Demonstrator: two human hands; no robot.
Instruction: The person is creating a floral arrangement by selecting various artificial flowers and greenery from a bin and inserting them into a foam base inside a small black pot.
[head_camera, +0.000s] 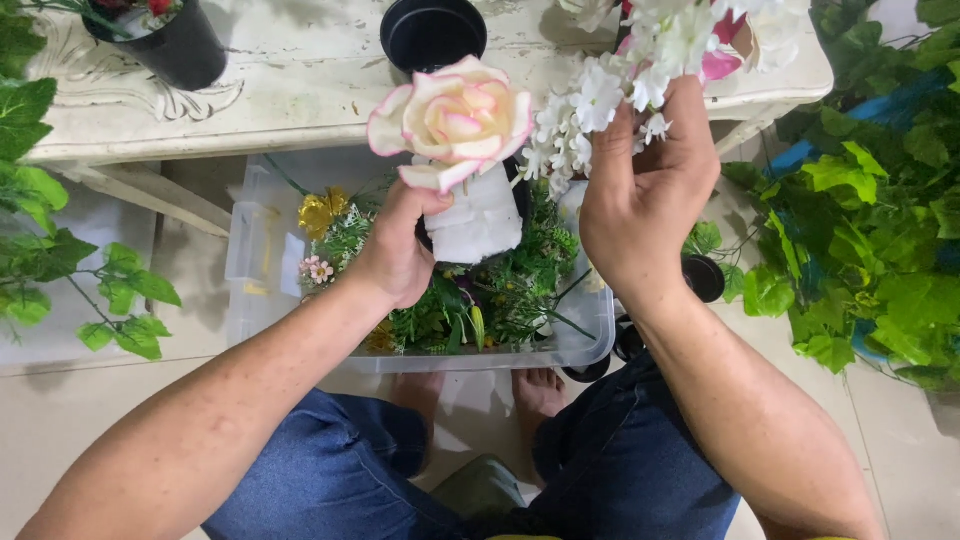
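Arranging step, it seems: left hand (395, 255) grips foam block (480, 220) with rose (455, 120), right hand (645, 195) beside it pinches white sprig (590, 110), which next needs seating into foam.

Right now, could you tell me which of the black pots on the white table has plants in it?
The black pot at the table's left end: leaves and a red bloom rise from it. The black pot behind the rose shows only a dark, empty interior.

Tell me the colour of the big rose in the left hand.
The rose is cream with pink-edged petals, seen in the head view, held up by the left hand.
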